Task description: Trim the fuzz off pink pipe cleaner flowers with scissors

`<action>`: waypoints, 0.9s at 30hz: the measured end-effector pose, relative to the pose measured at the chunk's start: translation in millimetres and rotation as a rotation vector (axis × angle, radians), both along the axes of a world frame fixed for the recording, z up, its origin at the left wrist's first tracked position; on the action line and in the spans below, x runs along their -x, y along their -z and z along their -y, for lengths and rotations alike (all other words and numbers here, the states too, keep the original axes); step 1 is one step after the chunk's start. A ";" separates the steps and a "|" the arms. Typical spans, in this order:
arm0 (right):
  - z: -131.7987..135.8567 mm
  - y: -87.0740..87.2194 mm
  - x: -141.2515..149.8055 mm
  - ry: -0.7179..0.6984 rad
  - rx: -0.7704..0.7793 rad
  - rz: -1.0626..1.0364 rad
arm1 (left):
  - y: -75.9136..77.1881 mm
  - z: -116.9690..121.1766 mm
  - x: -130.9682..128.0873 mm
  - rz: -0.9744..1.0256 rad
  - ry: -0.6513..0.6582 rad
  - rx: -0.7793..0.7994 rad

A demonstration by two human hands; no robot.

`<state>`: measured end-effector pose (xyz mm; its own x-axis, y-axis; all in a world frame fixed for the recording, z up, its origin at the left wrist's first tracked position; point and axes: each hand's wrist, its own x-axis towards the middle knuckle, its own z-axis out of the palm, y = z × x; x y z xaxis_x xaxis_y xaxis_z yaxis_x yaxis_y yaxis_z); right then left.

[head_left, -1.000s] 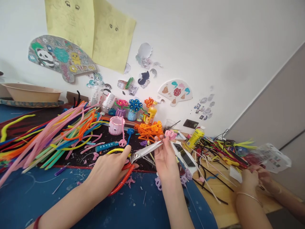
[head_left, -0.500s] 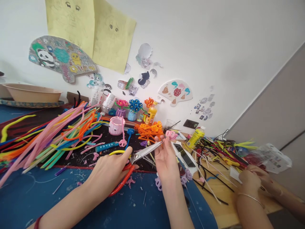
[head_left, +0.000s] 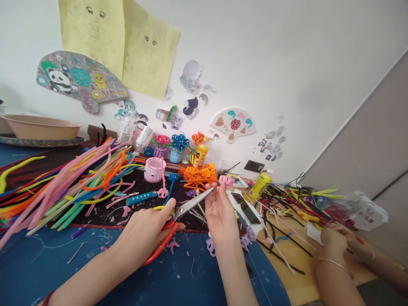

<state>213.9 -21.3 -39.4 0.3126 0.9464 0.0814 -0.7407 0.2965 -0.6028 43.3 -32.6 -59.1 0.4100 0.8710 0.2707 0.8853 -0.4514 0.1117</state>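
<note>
My left hand [head_left: 145,236] is closed around the handles of a large pair of scissors [head_left: 191,204], one handle yellow and the other red-orange. The blades point up and right, nearly together, their tips reaching the fingers of my right hand [head_left: 223,216]. Between the thumb and fingers of that hand is a pink pipe-cleaner flower [head_left: 226,181]. Purple looped pipe-cleaner pieces [head_left: 211,247] lie by my right wrist. Behind the scissors are a pink striped pot [head_left: 154,170], a pink looped flower on a stem [head_left: 162,192] and a blue flower [head_left: 173,177].
Many coloured pipe cleaners [head_left: 79,178] spread over the left side. Orange flowers [head_left: 200,175], a juice bottle [head_left: 202,153] and a yellow bottle [head_left: 260,185] stand farther back. A phone [head_left: 250,210] lies right of my hand. Another person's hands [head_left: 338,238] work at far right.
My hands keep nearly the same places. The pink flower has turned slightly in my right fingers, and the view has shifted a little.
</note>
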 end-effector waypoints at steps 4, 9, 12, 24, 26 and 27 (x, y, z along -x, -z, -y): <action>-1.7 1.2 -1.5 0.031 0.001 0.030 | -0.6 -1.2 -1.2 0.038 -0.044 0.033; -4.9 4.2 -3.2 0.079 0.017 0.122 | -9.2 1.7 -0.6 0.156 -0.138 0.108; -5.7 4.7 -2.9 0.129 -0.033 0.191 | -16.9 3.8 1.7 0.295 -0.177 0.176; -2.7 1.8 0.0 0.170 -0.039 0.276 | -22.6 2.4 5.1 0.392 -0.266 0.108; -3.0 2.1 0.0 0.172 -0.035 0.264 | -22.8 3.4 5.1 0.381 -0.249 0.125; -3.3 2.5 -0.2 0.180 -0.032 0.257 | -22.7 3.9 4.9 0.375 -0.239 0.134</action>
<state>214.1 -18.1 -41.9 0.4398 0.8736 0.2085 -0.4993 0.4308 -0.7517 38.4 -36.6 -36.4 0.0890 0.9666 0.2402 0.8500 -0.1994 0.4876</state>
